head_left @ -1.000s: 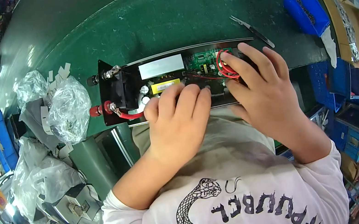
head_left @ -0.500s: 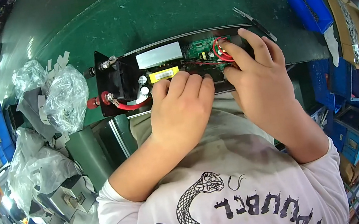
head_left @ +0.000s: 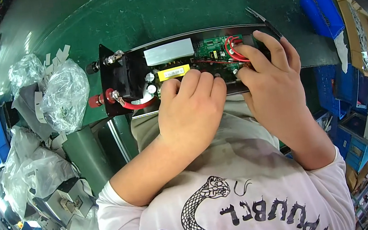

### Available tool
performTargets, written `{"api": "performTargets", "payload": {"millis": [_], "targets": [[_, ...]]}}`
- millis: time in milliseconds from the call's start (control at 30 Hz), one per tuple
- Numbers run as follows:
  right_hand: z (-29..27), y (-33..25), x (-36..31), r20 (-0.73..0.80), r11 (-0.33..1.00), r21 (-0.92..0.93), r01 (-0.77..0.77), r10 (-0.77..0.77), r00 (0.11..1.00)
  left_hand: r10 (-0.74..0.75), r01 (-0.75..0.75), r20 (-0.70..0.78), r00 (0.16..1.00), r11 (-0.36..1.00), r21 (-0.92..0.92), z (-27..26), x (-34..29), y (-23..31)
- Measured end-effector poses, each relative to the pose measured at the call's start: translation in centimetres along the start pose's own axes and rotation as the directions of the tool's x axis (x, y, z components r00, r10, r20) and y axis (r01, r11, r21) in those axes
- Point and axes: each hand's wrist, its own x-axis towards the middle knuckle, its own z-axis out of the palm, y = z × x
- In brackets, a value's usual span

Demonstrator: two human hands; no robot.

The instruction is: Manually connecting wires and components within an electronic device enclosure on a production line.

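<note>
A long black housing with an exposed green circuit board (head_left: 204, 45) lies in front of me; it looks like a power inverter. My left hand (head_left: 191, 102) curls its fingers over the near side, beside a yellow transformer (head_left: 174, 72); the fingertips are partly hidden. At the right end, my right hand (head_left: 273, 77) has its thumb and index finger apart by looped red wires (head_left: 231, 47), the index touching them. Its other fingers stretch out over the housing's end. Red and black terminals (head_left: 96, 101) stick out of the left end plate, and a thick red cable (head_left: 140, 105) runs inside.
Tweezers (head_left: 264, 21) lie beyond the right end on the green table (head_left: 205, 2). A blue bin (head_left: 321, 11) and an opened cardboard box (head_left: 356, 32) stand at the right. Clear plastic bags (head_left: 67, 96) and white pieces crowd the left.
The housing appears slightly farther right in view, along with both hands. My right index finger and thumb remain by the red wires; my left hand keeps its place on the near side.
</note>
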Motion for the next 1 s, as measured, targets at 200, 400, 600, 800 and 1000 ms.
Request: {"api": "performTargets", "payload": {"millis": [200,400,600,800,1000], "targets": [[-0.08,0.08,0.11,0.016,1.000,-0.009,-0.002,0.002,1.000,-0.001,0.000,-0.055,0.998,1.000,-0.024,0.48,0.13,0.09],[-0.09,-0.03,0.15,-0.039,0.999,-0.037,0.014,-0.015,0.999,-0.031,0.030,-0.020,0.999,0.999,-0.022,0.38,0.70,0.48],[-0.37,0.11,0.04,0.026,1.000,0.017,0.017,-0.017,1.000,-0.036,0.036,-0.005,0.999,0.999,-0.037,0.31,0.61,0.34],[0.16,0.50,-0.38,-0.005,0.997,-0.026,0.067,-0.068,0.998,-0.029,0.029,-0.007,1.000,0.999,-0.026,0.29,0.44,0.48],[0.21,0.37,-0.83,-0.021,0.996,-0.032,0.078,-0.078,0.997,-0.036,0.035,-0.028,0.999,0.999,-0.021,0.51,0.31,0.76]]}}
